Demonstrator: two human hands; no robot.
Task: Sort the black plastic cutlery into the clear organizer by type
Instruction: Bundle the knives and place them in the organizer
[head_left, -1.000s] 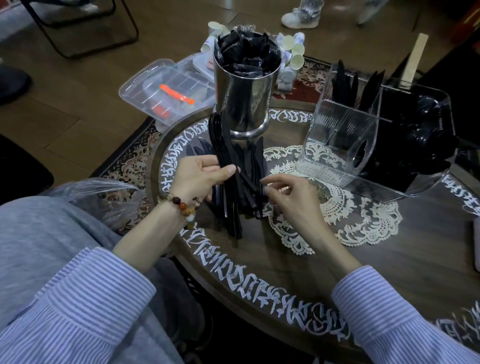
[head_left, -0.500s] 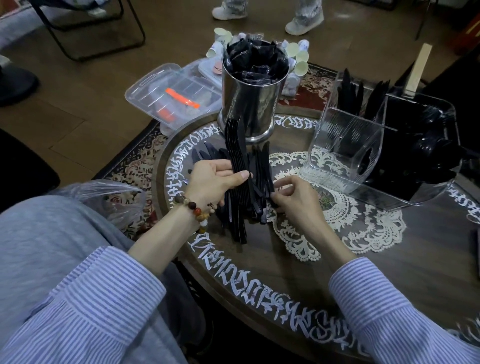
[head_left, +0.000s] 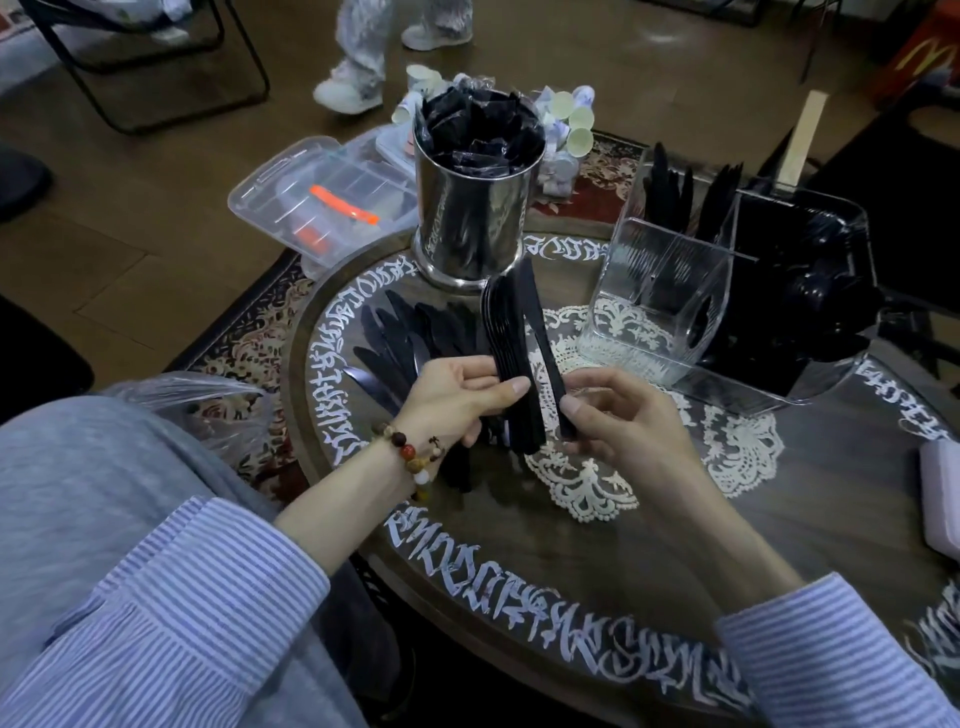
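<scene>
Holding a stacked bundle of black cutlery (head_left: 506, 358) upright in your left hand (head_left: 457, 397), you have thumb and fingers curled round its lower handles, while your right hand (head_left: 618, 415) pinches a single black knife (head_left: 540, 338) by its handle, just beside the bundle. These pieces look light, stiff and smooth (likely slippery against each other), so a grip low on the handles, where they nest flat, should keep the stack from fanning out; thin plastic tips may snap if bent. More loose cutlery (head_left: 400, 332) lies on the round table (head_left: 519, 545) behind your left hand. To the right stands the clear organizer (head_left: 660, 291), with dark pieces already upright in its rear compartments and the near one seemingly bare. A steel canister (head_left: 467, 218) of black wrapped packets sits beyond the bundle, and a lace doily (head_left: 737, 447) lies under your right hand.
</scene>
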